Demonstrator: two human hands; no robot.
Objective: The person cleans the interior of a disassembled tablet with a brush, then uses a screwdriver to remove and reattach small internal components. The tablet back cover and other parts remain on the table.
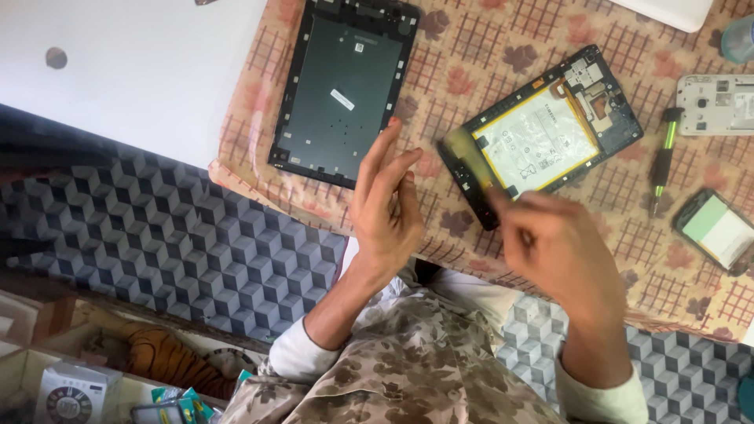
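Lying on the patterned cloth [503, 47] at about two o'clock from the picture's middle, the opened tablet [550, 133] shows its white battery [538, 141] and a small circuit board at its upper end. The right hand [561, 247] is at four o'clock, blurred by motion, with its fingers bent toward the lower left corner of the tablet; I cannot tell if it grips anything or only touches the frame. The left hand [386, 208] is raised near the centre with fingers straight and spread, holding nothing. At eleven o'clock lies the tablet's dark back cover [342, 90], well apart from the hands. At three o'clock a green and black screwdriver [662, 157] lies beside the tablet, and further right are a white phone shell [716, 104] and a small phone part [715, 229] with a pale face. I judge the opened tablet to be light but fragile: the frame is thin and can flex, and the battery must not be pressed or bent. It is better to take it by the dark outer edges, on two opposite sides, not by the board or battery.
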